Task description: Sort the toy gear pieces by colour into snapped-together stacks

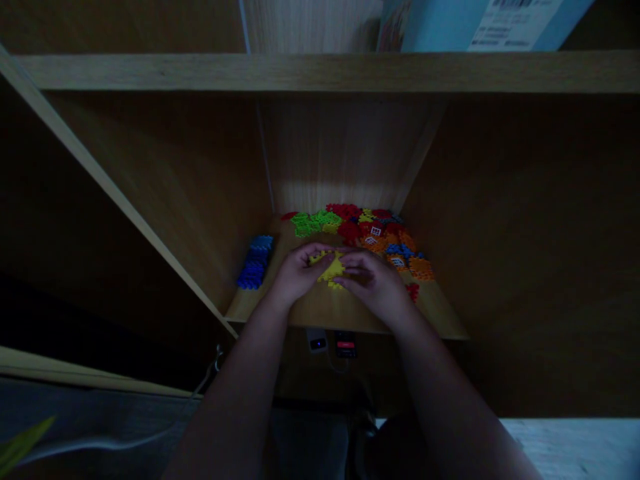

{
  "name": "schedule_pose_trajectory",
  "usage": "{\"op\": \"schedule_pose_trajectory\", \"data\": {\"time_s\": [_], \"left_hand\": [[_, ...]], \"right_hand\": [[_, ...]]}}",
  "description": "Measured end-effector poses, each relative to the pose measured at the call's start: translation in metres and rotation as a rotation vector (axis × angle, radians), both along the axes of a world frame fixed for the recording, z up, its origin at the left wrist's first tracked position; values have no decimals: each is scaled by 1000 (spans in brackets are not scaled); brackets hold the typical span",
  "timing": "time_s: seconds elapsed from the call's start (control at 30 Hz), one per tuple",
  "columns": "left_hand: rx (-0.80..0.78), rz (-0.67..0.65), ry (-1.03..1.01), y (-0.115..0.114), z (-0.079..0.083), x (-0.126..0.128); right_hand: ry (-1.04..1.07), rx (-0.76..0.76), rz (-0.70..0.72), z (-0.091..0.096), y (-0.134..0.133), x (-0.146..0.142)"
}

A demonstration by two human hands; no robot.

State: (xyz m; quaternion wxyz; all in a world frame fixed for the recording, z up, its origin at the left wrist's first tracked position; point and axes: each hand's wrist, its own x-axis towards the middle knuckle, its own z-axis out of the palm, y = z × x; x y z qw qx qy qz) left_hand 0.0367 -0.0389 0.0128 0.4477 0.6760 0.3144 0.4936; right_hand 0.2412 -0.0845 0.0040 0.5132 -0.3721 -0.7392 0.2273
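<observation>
Both hands meet over a cluster of yellow interlocking plastic pieces [331, 269] on a small wooden desk surface [320, 310]. My left hand [297, 272] curls its fingers round the left side of the yellow pieces. My right hand [373, 279] pinches them from the right with fingers closed. Behind the hands lies a pile of several loose pieces: green ones [315, 223], red ones [347, 220] and orange ones [417, 265]. A stack of blue pieces [254, 263] stands along the desk's left edge.
Wooden side panels [165, 193] wall the desk in left and right, with a shelf board [320, 70] overhead. A light blue box [480, 23] sits on that shelf. Two small devices with lit indicators [333, 345] hang under the desk's front edge.
</observation>
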Motion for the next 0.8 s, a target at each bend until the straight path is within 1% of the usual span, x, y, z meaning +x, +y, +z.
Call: {"op": "schedule_pose_trajectory", "data": {"time_s": [0.07,0.17,0.3,0.4,0.53,0.6,0.67,0.8], "left_hand": [[-15,-2,-21,-1,0,1],[-6,34,-41,-1,0,1],[59,107,-3,1,-2,-2],[114,244,41,4,-3,-7],[160,508,181,10,-6,-16],[176,590,269,13,-10,-19],[172,625,330,15,-15,-21],[165,579,386,17,-23,-20]], "right_hand": [[35,-8,-22,-2,-1,1],[46,20,-62,1,-3,-1],[41,56,-117,4,-4,-1],[54,61,-182,3,-1,6],[-2,31,-265,-1,5,20],[-74,-9,-258,-2,7,26],[-124,-41,-231,-2,6,29],[-135,-78,-145,-3,5,28]]}}
